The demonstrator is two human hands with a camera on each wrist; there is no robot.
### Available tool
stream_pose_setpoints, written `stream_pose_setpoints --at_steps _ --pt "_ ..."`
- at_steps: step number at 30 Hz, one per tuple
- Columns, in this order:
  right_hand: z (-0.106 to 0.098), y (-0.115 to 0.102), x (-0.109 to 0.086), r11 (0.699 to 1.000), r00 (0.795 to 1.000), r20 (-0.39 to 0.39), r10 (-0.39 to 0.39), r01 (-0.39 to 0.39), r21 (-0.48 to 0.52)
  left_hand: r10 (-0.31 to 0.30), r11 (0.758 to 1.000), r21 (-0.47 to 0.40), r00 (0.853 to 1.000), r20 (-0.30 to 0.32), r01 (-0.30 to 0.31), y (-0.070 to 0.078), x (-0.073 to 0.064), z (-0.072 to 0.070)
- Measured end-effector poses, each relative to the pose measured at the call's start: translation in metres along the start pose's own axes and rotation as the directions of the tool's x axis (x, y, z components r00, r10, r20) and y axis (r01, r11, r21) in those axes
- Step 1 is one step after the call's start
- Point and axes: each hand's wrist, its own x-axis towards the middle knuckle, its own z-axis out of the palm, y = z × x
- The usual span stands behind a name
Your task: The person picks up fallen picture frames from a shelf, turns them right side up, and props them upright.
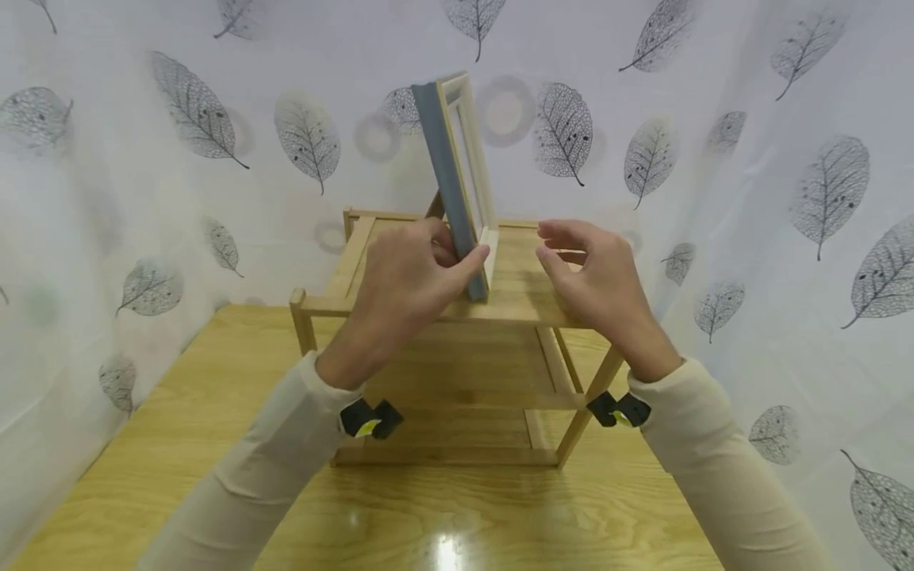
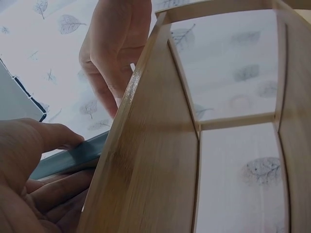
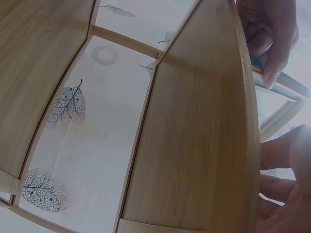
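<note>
A picture frame [image 1: 441, 151] with a blue-grey outer edge and a pale inner border stands nearly upright, tilted, at the front of the wooden rack's top shelf [image 1: 524, 270]. My left hand [image 1: 408, 274] grips its lower part, thumb on the near edge and fingers behind. In the left wrist view that thumb lies along the blue edge [image 2: 80, 154]. To the right, my right hand [image 1: 603, 274] hovers by the shelf's front edge, fingers loosely bent and apart from the frame. The right wrist view has the frame's corner [image 3: 291, 90] above this right hand [image 3: 286, 189].
Below the top, the rack has lower shelves [image 1: 457, 357] and slanted legs [image 1: 581, 412]. It stands on a glossy wood-grain surface [image 1: 443, 507]. A white curtain with leaf prints [image 1: 307, 95] surrounds the back and sides.
</note>
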Motion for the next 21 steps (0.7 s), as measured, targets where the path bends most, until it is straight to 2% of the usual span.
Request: stream_pose_setpoints --at_steps 21 --pt "-0.001 0.000 0.002 0.999 0.999 0.012 0.040 -0.040 -0.001 -0.015 1.000 -0.019 0.999 0.043 0.016 -0.010 -0.001 -0.015"
